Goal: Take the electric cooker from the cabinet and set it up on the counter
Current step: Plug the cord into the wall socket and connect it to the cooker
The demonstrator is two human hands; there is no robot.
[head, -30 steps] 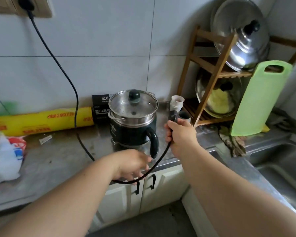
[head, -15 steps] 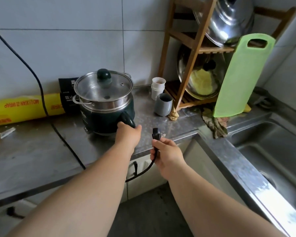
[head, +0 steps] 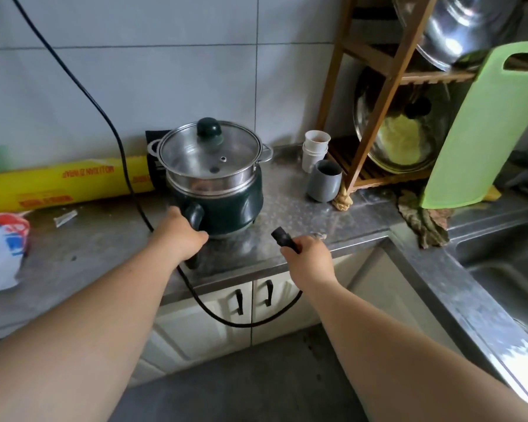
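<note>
The dark green electric cooker (head: 226,205) stands on the steel counter (head: 290,205), topped by a steel steamer tier and a glass lid (head: 209,152) with a green knob. My left hand (head: 180,236) grips the cooker's dark handle (head: 194,216), which points toward me. My right hand (head: 307,258) holds the black power cord (head: 125,166) just behind its connector plug (head: 284,237), a little right of the cooker. The cord loops down in front of the white cabinet doors (head: 235,303) and runs up the tiled wall to the top left.
Stacked white cups (head: 316,149) and a grey cup (head: 323,181) stand right of the cooker. A wooden rack (head: 375,95) holds steel lids, with a green cutting board (head: 488,129) leaning on it. A sink (head: 506,269) lies at right. A yellow wrap box (head: 64,182) and plastic bag (head: 0,248) sit left.
My left hand went from the cord to the cooker's handle and the handle has swung from the front right toward the front left. My right hand lowered the plug to counter level.
</note>
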